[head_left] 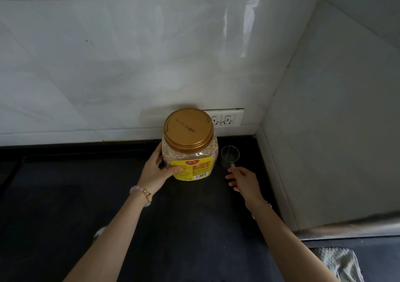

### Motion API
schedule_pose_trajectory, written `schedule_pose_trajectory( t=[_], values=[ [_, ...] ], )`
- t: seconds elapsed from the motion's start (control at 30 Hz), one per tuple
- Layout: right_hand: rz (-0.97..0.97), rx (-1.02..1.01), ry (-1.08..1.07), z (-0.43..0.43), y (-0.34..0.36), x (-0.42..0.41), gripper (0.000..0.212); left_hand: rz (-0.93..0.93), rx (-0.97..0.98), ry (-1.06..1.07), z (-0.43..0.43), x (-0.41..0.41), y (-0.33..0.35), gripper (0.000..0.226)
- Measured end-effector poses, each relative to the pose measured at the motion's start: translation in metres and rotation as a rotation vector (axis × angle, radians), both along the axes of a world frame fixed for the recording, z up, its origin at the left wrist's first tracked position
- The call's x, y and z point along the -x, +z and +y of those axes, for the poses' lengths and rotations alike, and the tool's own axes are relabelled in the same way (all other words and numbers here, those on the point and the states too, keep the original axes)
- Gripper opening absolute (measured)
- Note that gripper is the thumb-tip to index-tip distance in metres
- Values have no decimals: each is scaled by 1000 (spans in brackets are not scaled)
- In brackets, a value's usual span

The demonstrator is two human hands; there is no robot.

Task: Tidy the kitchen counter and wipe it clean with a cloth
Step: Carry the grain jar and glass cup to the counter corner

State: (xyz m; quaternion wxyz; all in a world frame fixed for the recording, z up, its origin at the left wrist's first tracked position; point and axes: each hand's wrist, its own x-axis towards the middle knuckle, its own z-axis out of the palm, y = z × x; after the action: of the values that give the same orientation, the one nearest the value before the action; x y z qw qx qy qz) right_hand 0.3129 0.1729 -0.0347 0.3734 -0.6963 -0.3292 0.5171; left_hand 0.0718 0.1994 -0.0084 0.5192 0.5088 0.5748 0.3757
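Note:
A clear plastic jar of grain (pixel 189 149) with a gold lid and a yellow label stands upright on the dark counter (pixel 86 195), close to the back wall. My left hand (pixel 154 169) wraps around the jar's left side, thumb on the label. A small clear glass (pixel 230 155) stands just right of the jar, near the corner. My right hand (pixel 243 179) hovers just in front of the glass with fingers spread, its fingertips at the glass's base; whether they touch it is unclear. A grey cloth (pixel 339 264) lies at the bottom right.
A white tiled wall runs behind the counter, with a double socket (pixel 225 119) right behind the jar. A second tiled wall (pixel 324 130) closes off the right side, forming a corner. A small pale object (pixel 99 232) peeks out beside my left forearm.

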Motion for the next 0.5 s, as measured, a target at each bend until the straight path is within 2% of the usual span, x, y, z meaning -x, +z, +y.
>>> schedule_pose_trajectory(
  t=[0.33, 0.5],
  values=[
    [52, 23, 11, -31, 7, -13, 22, 54, -20, -13, -10, -5, 10, 82],
    [27, 38, 22, -66, 13, -24, 18, 237, -30, 89, -39, -7, 12, 44]
  ],
)
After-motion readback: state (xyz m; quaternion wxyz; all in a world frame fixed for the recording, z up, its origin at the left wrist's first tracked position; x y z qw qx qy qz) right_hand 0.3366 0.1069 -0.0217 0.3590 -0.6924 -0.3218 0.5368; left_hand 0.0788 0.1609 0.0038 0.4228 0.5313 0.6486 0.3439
